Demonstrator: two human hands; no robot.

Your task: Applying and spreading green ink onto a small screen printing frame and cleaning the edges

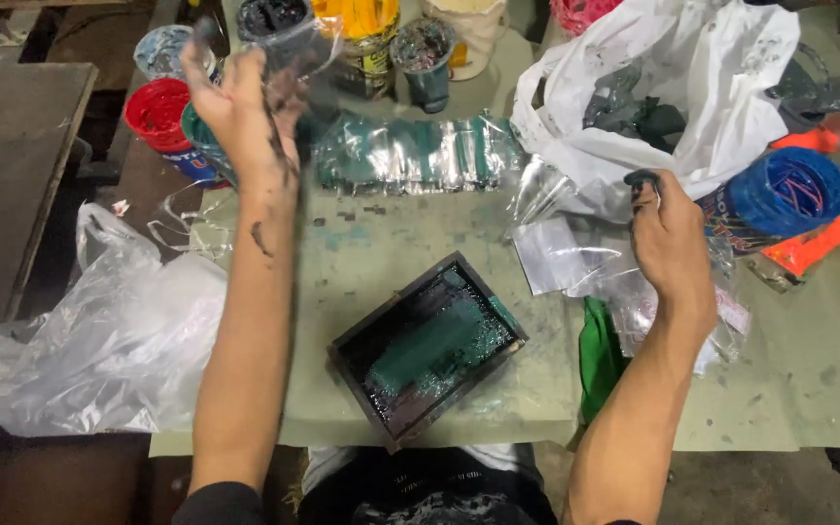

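My left hand (245,107), smeared with dark paint, is raised over the back left of the table and grips a crumpled clear plastic piece (296,49) stained with paint. My right hand (668,233) hovers at the right, fingers pinched on a small dark paint-covered bit (642,181) beside a white plastic bag (663,87). Between my arms lies a small dark rectangular tray (427,345) coated in green paint. A long clear plastic sheet smeared with green (415,154) lies behind it.
Paint tubs crowd the back edge: a red one (157,112), a yellow one (362,24) and a grey one (425,53). A blue tub (787,190), orange pieces (814,243), clear bags (576,258) and a green cloth (600,355) sit right. A crumpled clear bag (99,340) lies left.
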